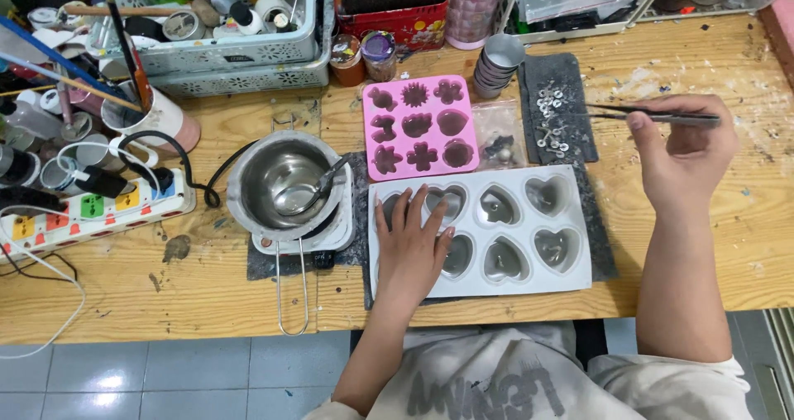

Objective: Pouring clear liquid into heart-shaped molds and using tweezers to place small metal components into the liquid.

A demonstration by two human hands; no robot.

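Left hand flat, fingers spread, pressing left end of white heart mould at table's near edge. Right hand raised, forearm upright, pinching tweezers; tips over metal bits on dark mat. Pink mould just behind. Bare wood right of mat. Steel pot left, near.

There is only one view, from a camera on the person's head. It looks steeply down and forward over the wooden bench, from quite near. The person's own lap fills the bottom edge and the tiled floor shows at bottom left. The baskets at the back of the bench reach the top edge.
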